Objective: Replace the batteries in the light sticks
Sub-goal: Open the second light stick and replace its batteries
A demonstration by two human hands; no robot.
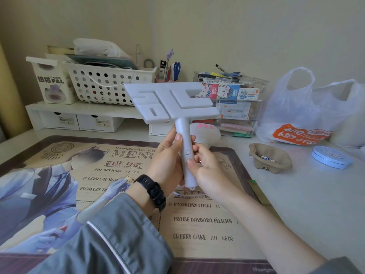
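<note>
A white light stick (173,101) with a flat, maze-like square head and a round handle is held upright above the printed desk mat (110,175). My left hand (167,159) grips the handle from the left, thumb along its front. My right hand (205,165) grips the handle from the right, its thumb pressing just below a small button. A second light stick (205,133) with a rounded white head and red characters lies on the desk behind the hands, mostly hidden. A brown cloth pouch (270,159) to the right holds several small batteries.
A light-blue round tin (331,157) and white plastic bags (308,115) occupy the right of the desk. At the back stand a perforated white basket (106,84), a shelf with drawers (79,119), a pen cup and clear stationery drawers (235,107).
</note>
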